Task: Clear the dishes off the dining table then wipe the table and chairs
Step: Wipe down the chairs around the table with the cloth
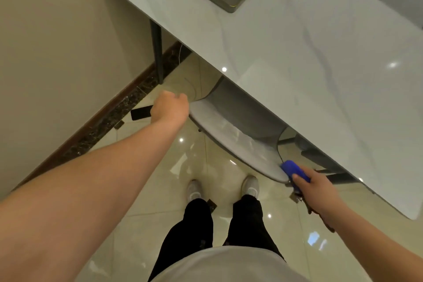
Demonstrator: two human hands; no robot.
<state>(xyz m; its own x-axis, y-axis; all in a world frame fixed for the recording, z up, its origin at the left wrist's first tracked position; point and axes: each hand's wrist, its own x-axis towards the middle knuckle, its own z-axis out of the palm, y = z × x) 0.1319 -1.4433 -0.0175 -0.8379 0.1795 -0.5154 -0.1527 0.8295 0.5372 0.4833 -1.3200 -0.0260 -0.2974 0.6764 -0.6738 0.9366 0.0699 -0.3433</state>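
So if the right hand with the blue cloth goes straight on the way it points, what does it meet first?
The right hand presses the blue cloth against the grey chair back; straight on, it probably slides along that top edge. Depth is unclear.

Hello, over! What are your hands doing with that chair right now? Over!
Left hand grips one end of the chair back. Right hand presses blue cloth on the other end. Chair tucked under table; nothing blocking.
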